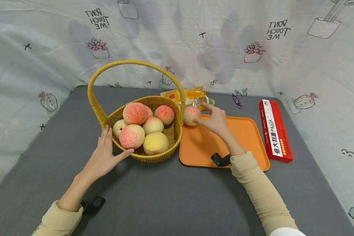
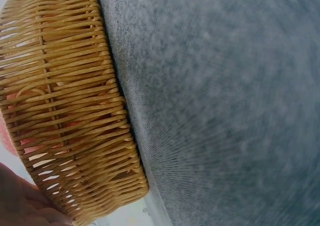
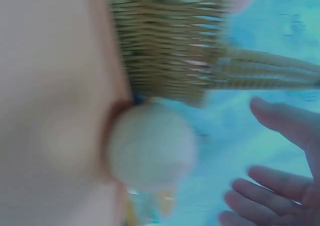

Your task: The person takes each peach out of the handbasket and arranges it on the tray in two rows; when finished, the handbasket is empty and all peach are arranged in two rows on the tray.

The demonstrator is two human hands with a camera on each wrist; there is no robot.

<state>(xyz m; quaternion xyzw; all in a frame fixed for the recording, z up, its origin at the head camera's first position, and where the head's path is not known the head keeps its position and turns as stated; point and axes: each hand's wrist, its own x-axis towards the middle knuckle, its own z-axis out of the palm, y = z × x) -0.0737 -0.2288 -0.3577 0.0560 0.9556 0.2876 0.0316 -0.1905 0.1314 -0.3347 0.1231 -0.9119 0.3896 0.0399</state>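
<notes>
- Surface — I see a grey cloth-covered table (image 1: 171, 196) filling the head view; in the left wrist view its weave shows as a fine, even grey nap (image 2: 225, 106) running under the basket wall.
- Room — a pale printed sheet (image 1: 224, 39) hangs behind and to both sides of the table, patterned with potted cacti, succulents and mirrored lettering.
- Wicker basket (image 1: 153, 154) — it stands on the table left of centre, its arched handle upright; I count about six peaches (image 1: 135, 113) piled inside it.
- Left hand (image 1: 104, 157) — I see it laid flat against the basket's near-left wall, fingers straight and together, thumb spread along the rim; it presses rather than grips. A dark strap sits at the wrist.
- Right hand (image 1: 215, 121) — it is over the far-left corner of the orange tray (image 1: 247, 137), fingers relaxed and slightly spread, fingertips just at one peach (image 1: 191, 115). From the right wrist view the fingers (image 3: 280, 196) look apart from the fruit (image 3: 150, 146); I cannot tell whether any still touches it.
- That single peach — it rests at the tray's far-left edge, just beside the basket's right wall.
- Tray — it lies flat, right of the basket, touching or nearly touching it.
- Behind the tray — a yellow snack packet (image 1: 188, 96) and a small purple wrapper (image 1: 237, 100).
- Right of the tray — a red pasta box (image 1: 275, 131) lies lengthwise on the cloth.
</notes>
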